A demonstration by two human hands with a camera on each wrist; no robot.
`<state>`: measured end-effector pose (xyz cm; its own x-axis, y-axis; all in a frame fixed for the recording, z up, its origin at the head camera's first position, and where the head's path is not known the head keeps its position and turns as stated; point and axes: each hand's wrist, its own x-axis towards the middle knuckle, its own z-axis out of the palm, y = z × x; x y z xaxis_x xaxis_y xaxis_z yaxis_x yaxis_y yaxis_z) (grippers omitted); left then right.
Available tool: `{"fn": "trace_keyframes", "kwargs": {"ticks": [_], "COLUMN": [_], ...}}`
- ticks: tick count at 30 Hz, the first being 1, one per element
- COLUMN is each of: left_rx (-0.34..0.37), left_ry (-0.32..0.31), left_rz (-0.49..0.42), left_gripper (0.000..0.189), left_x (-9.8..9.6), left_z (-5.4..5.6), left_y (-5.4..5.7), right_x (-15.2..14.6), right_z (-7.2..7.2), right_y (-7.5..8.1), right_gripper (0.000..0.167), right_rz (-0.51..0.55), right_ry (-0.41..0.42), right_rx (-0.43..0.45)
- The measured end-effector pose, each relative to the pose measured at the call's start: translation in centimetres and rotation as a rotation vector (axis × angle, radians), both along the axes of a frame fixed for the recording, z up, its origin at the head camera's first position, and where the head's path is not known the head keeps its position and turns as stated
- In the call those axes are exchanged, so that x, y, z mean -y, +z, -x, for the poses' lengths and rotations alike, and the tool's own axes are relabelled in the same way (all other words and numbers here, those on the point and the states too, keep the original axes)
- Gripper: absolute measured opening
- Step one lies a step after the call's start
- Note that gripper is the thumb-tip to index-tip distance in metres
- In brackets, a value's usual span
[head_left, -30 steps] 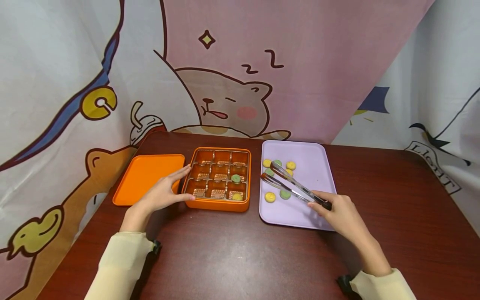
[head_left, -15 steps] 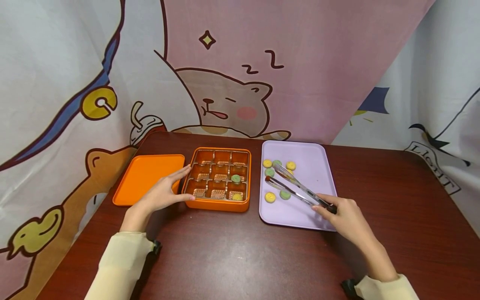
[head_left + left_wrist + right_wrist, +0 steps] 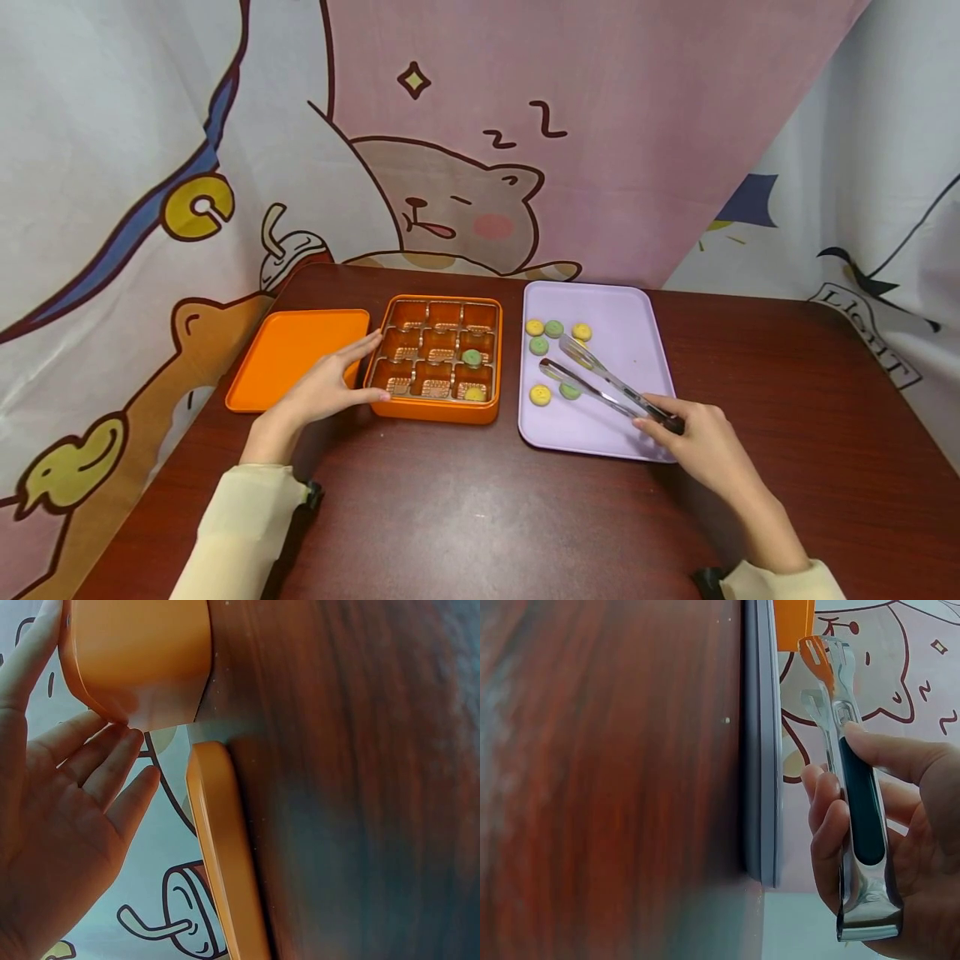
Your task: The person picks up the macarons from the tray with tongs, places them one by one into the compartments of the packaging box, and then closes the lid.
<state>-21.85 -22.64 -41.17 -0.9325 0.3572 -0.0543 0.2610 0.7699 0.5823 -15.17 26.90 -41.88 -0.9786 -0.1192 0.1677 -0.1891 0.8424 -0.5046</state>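
Orange lid [image 3: 288, 354] lies flat on table [image 3: 465, 508], far L. L hand [image 3: 321, 387] is spread wide, fingers touching L side of orange box [image 3: 442, 410], thumb nr its front L corner. Box's R col. holds green cookie [image 3: 472, 357] (mid row) & yellow cookie [image 3: 475, 394] (front row). Then lilac tray [image 3: 630, 333] w/ loose cookies [image 3: 540, 395]; R hand [image 3: 705, 437] grips tongs [image 3: 864, 802], tips apart above tray.

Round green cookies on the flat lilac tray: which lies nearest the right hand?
The front round green cookie, beside a round yellow cookie; the other two lie farther back.
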Motion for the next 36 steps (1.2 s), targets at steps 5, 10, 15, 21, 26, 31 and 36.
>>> {"fn": "trace_keyframes", "kwargs": {"ticks": [5,10,15,21,26,31,36], "left_rx": [-0.003,-0.007,-0.007,-0.009,-0.009,-0.009,-0.008], "left_ry": [-0.003,-0.003,0.003,0.002,0.004,0.006,0.002], "left_rz": [-0.003,0.001,0.011,0.005,0.000,-0.002,-0.001], "left_gripper": [0.098,0.098,0.097,0.098,0.098,0.097,0.097], "left_x": [0.0,0.0,0.0,0.1,0.0,0.0,0.0], "left_z": [0.0,0.0,-0.1,0.0,0.0,-0.1,0.0], "left_y": [0.0,0.0,-0.1,-0.2,-0.2,-0.2,-0.2], "right_x": [-0.5,-1.0,-1.7,-2.2,-2.5,-2.7,-2.8], "right_z": [-0.3,-0.6,-0.8,-1.0,-1.2,-1.3,-1.5], "right_y": [0.1,0.0,-0.1,-0.2,-0.2,-0.2,-0.2], "right_gripper": [0.044,0.045,0.045,0.044,0.043,0.044,0.044], "right_rz": [-0.011,-0.015,-0.016,-0.028,-0.038,-0.037,-0.041], "right_ry": [-0.008,-0.016,-0.013,-0.012,-0.014,-0.008,-0.005], "right_rx": [0.013,0.047,0.063,0.067,0.073,0.101,0.126]}}
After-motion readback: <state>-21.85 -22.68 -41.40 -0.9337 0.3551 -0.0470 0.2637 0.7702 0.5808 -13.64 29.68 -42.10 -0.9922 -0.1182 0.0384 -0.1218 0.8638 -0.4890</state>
